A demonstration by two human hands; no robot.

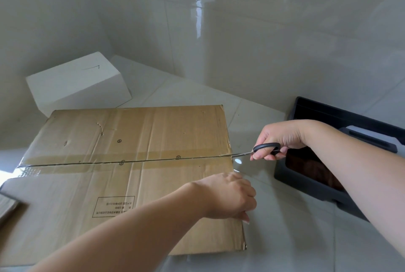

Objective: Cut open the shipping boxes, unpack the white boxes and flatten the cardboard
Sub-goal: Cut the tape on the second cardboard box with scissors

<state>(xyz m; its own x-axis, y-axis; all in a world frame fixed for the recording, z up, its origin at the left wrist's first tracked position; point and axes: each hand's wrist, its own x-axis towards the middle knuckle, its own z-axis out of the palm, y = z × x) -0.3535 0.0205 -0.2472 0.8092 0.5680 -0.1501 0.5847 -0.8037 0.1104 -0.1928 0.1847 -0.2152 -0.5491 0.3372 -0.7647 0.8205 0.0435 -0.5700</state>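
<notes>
Right hand (278, 140) grips scissors (258, 150) at the taped seam on the box's (131, 173) right edge; left hand (230, 197) clutches that edge, on the floor (285, 238) — a slipping blade could nick those fingers.

A black tray (311, 180) sits on the pale tiled floor (285, 238) beside a glossy wall (263, 41).

The cardboard box (122, 175) runs off the left edge. The left hand (230, 197) hides the box's near right edge beneath it. The printed label (114, 206) is too small to read. The black bin (328, 151) is partly behind the right forearm and cut off at the right edge.
</notes>
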